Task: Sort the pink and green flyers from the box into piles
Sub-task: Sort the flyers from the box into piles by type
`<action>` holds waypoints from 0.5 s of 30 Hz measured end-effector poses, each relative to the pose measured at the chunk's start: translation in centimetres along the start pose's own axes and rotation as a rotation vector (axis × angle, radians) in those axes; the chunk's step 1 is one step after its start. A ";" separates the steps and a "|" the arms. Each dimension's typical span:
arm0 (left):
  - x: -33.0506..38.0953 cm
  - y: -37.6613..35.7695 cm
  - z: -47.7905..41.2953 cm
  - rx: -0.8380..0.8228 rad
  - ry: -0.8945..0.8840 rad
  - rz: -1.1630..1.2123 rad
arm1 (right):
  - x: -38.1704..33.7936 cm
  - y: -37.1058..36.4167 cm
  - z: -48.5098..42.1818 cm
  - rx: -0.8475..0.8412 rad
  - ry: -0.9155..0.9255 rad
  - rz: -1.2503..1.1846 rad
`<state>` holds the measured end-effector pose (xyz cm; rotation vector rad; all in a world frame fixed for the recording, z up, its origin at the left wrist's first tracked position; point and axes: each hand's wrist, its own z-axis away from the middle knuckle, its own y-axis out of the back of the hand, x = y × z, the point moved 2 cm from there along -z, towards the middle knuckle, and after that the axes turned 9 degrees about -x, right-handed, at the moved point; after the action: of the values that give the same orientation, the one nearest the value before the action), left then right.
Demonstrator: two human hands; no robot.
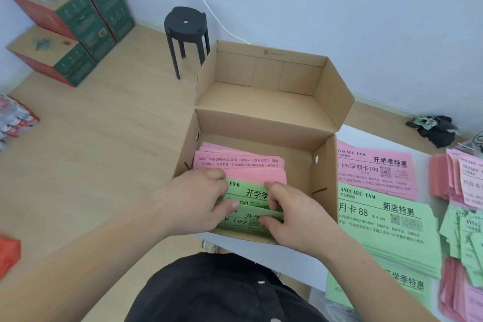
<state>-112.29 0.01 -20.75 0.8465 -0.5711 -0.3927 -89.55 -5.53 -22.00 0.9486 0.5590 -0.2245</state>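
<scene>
The green flyers [251, 206] lie in the near end of the box [261, 112] at lower centre, with the pink flyers [243, 167] behind them; they look thin, light and floppy, so I'd lift them by the edges. My left hand [198, 198] and right hand [292, 214] are curled down into the box, fingers pinching the green sheets from either side.

White table [366, 136], open box [324, 191], flyer piles [384, 219] (pink, green)

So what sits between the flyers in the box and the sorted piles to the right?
In the head view, only the box's right cardboard wall separates the flyers in the box from the sorted piles.
</scene>
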 end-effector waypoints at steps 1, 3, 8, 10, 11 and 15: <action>-0.1 0.0 0.4 0.059 -0.033 0.029 | 0.0 0.0 0.1 0.016 0.004 0.006; -0.4 0.0 1.5 0.122 -0.113 0.105 | 0.0 0.1 0.6 0.067 0.031 0.039; -1.1 -0.3 3.8 0.174 -0.219 0.257 | -0.6 0.5 1.5 0.157 0.046 0.077; -1.4 -0.6 4.1 0.170 -0.191 0.329 | -0.7 0.3 1.5 0.101 0.045 0.037; -1.5 -0.7 4.2 0.155 -0.175 0.369 | -0.8 0.3 1.5 0.067 0.054 0.010; -1.2 -0.8 3.8 0.098 -0.116 0.313 | -0.5 0.7 1.3 -0.034 0.031 -0.087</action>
<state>-115.69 -2.06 -19.79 0.8155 -0.8228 -0.1288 -89.22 -6.19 -20.64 0.8974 0.6316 -0.2779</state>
